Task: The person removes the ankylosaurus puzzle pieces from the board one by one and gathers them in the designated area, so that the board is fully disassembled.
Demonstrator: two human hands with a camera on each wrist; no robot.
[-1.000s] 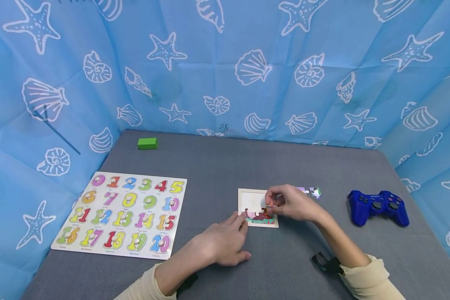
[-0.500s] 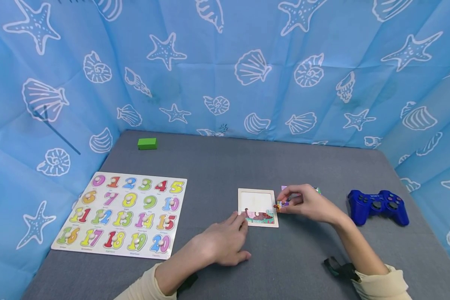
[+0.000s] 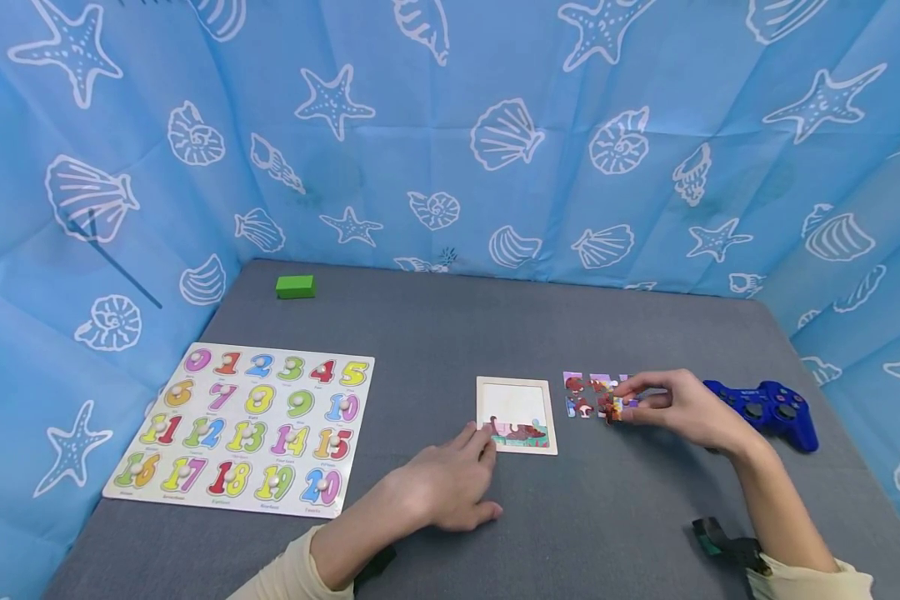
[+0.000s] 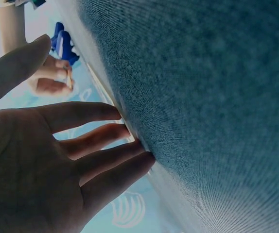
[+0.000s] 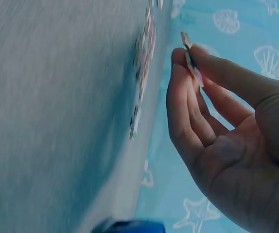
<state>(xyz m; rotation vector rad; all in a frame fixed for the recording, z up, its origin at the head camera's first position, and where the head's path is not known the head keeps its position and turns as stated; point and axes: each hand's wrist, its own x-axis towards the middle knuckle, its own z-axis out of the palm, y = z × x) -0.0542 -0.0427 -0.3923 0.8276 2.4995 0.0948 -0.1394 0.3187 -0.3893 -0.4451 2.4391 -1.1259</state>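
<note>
My right hand (image 3: pixel 682 408) pinches a small jigsaw piece (image 5: pixel 194 70) between thumb and fingertips, raised off the table in the right wrist view. Close by it, several loose jigsaw pieces (image 3: pixel 579 407) with purple and brown print lie in a cluster, partly covered by the hand. My left hand (image 3: pixel 450 483) has its fingers extended, their tips at the lower left edge of a small square wooden puzzle tray (image 3: pixel 517 382). Joined pieces (image 3: pixel 521 432) showing a brown figure fill the tray's bottom strip; bare wood shows above. In the left wrist view the fingers (image 4: pixel 115 170) reach the tray's edge.
A blue game controller (image 3: pixel 776 417) lies right of the loose pieces, partly behind my right hand. On the left is a white number board (image 3: pixel 317 407) with knobbed numerals. A green block (image 3: pixel 296 287) sits at the back left. Blue shell-print curtains (image 3: pixel 420 167) surround the grey table.
My right hand has moved from over the tray to the right, carrying the pinched jigsaw piece above the loose ones. My left hand stays where it was.
</note>
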